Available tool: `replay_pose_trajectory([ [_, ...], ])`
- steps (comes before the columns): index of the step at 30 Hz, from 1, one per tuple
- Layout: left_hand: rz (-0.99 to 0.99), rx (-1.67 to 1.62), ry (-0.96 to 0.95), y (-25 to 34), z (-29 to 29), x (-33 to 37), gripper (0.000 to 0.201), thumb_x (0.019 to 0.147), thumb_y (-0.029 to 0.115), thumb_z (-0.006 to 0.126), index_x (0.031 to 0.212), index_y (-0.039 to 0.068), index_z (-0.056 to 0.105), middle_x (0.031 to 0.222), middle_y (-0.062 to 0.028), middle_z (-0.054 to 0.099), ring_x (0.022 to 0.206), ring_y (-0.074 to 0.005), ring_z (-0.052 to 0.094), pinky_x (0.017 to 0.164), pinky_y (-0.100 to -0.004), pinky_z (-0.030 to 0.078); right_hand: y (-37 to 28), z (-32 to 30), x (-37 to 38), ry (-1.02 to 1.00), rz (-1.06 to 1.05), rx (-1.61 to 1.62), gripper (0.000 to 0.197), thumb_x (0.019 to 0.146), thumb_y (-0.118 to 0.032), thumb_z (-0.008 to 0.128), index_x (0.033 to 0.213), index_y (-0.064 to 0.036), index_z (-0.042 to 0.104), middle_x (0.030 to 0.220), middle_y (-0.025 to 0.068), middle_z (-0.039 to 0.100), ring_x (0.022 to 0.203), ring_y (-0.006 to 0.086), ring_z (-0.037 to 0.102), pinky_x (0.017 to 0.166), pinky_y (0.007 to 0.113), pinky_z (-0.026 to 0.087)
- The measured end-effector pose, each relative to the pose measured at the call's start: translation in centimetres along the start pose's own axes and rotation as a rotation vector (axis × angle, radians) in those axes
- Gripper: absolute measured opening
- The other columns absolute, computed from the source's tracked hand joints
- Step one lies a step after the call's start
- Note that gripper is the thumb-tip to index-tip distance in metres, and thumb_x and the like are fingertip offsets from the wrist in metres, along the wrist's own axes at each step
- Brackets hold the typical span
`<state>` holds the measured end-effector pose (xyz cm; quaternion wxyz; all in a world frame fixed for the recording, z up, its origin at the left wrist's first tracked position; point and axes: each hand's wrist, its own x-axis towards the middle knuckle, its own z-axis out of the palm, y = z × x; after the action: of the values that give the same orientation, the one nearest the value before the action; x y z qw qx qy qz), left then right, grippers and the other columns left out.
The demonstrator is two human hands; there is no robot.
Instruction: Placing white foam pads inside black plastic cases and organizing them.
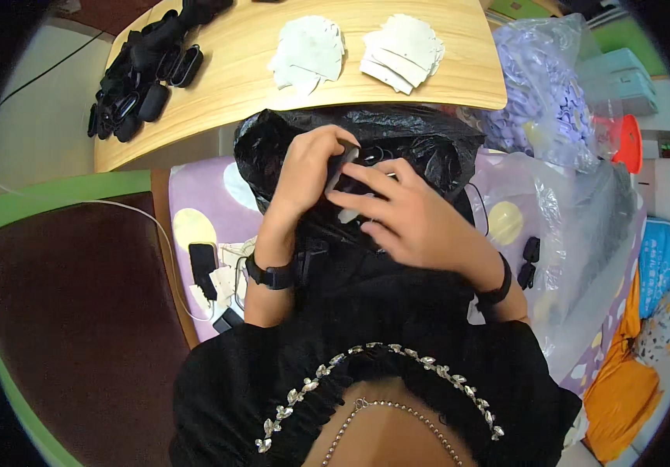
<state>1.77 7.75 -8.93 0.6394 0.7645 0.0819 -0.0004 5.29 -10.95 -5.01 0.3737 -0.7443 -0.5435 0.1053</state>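
Observation:
Over a black plastic bag (436, 144), my left hand (305, 167) is closed on a small dark piece with a grey side (340, 170). Much of the piece is hidden by the fingers, so its kind does not show. From the right, my right hand (409, 218) reaches in with its fingers spread, the fingertips at the piece's edge. A small whitish scrap (348, 215) shows beneath those fingers. Inside the bag are dark items that are hard to make out. Beyond it, two stacks of thin pale cut pieces, one greenish-white (309, 53), one cream (405, 50), lie on the wooden table (249, 70).
Several black oval cases (154, 101) are heaped at the table's left end. A clear bag of lilac pieces (541, 93) stands right, by a red container (628, 144). A black phone (202, 268) and a white cable (165, 233) lie left. Small black items (531, 261) rest right.

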Motion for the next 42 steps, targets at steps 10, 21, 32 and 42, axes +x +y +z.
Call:
replay_pose_trajectory([
  [10, 0.177, 1.072, -0.127, -1.9, -4.0, -3.3, 0.073, 0.064, 0.031, 0.073, 0.126, 0.009, 0.042, 0.113, -0.0216, 0.050, 0.100, -0.0379, 0.050, 0.082, -0.0417, 0.044, 8.7, 0.4, -4.8, 0.007, 0.455, -0.349, 0.043, 0.073, -0.021, 0.068, 0.112, -0.0085, 0.056, 0.109, 0.0113, 0.054, 0.091, 0.0300, 0.053, 0.081, 0.039, 0.044],
  [21, 0.186, 1.189, -0.204, 12.2, -8.5, -9.0, 0.110, 0.040, 0.036, 0.084, 0.134, 0.013, 0.033, 0.124, -0.0239, 0.041, 0.109, -0.0408, 0.046, 0.086, -0.0447, 0.045, -5.4, -10.9, -4.4, -0.296, 0.745, -0.709, 0.100, 0.045, -0.035, 0.084, 0.131, -0.0126, 0.038, 0.118, 0.0151, 0.047, 0.096, 0.0384, 0.052, 0.083, 0.043, 0.045],
  [32, 0.747, 1.491, -0.807, 9.6, -4.3, -6.0, 0.098, 0.047, 0.042, 0.076, 0.131, 0.008, 0.039, 0.135, -0.0190, 0.037, 0.126, -0.0317, 0.034, 0.103, -0.0454, 0.029, -9.9, -7.3, 2.4, -0.346, 0.428, -0.587, 0.083, 0.064, -0.034, 0.076, 0.133, -0.0095, 0.036, 0.125, 0.0198, 0.046, 0.107, 0.0371, 0.048, 0.085, 0.038, 0.045],
  [42, -0.007, 0.605, -0.684, -5.3, -11.2, -4.1, 0.071, 0.078, 0.034, 0.064, 0.135, 0.007, 0.032, 0.129, -0.0221, 0.043, 0.116, -0.0341, 0.046, 0.096, -0.0395, 0.037, 13.8, -5.7, -3.2, -0.484, 0.693, 0.221, 0.068, 0.072, -0.022, 0.074, 0.129, -0.0019, 0.041, 0.119, 0.0131, 0.055, 0.108, 0.0229, 0.053, 0.090, 0.033, 0.044],
])
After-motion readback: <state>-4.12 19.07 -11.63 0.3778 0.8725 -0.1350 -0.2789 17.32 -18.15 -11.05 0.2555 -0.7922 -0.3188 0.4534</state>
